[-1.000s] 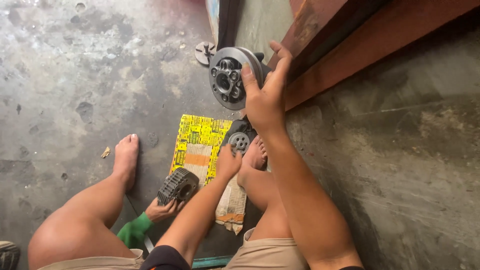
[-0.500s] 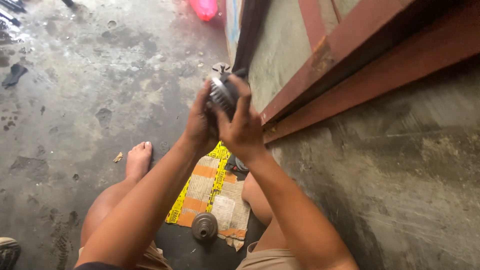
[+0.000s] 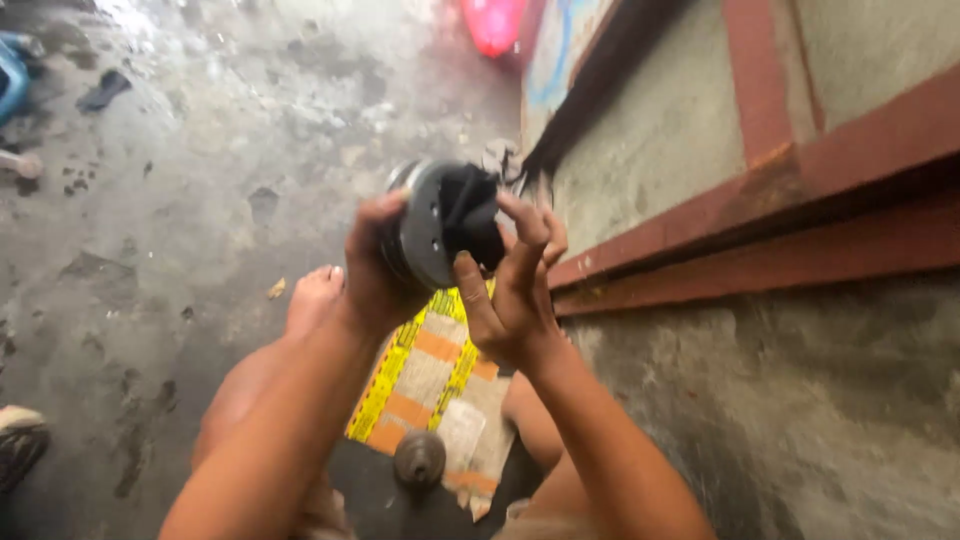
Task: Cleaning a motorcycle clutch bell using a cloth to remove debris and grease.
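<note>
I have the drum (image 3: 432, 232) lifted in front of me, above the floor (image 3: 180, 200). My left hand (image 3: 375, 275) clamps its rim from the left; right hand (image 3: 515, 290) fingers close on the black rag (image 3: 470, 215) against its face, axis tilted toward me.

Flattened cardboard package (image 3: 425, 385) on the concrete floor at about 6 o'clock, just below centre, under the raised forearms. Rectangular, lying slightly tilted. Yellow border with dark markings along the left edge and top, orange bands across a pale grey-beige middle. Lower end partly hidden by a dark round metal part resting on it. Painted panel (image 3: 558, 55) at 12 o'clock on the wall, pale with blue curved lines, too blurred for more.
</note>
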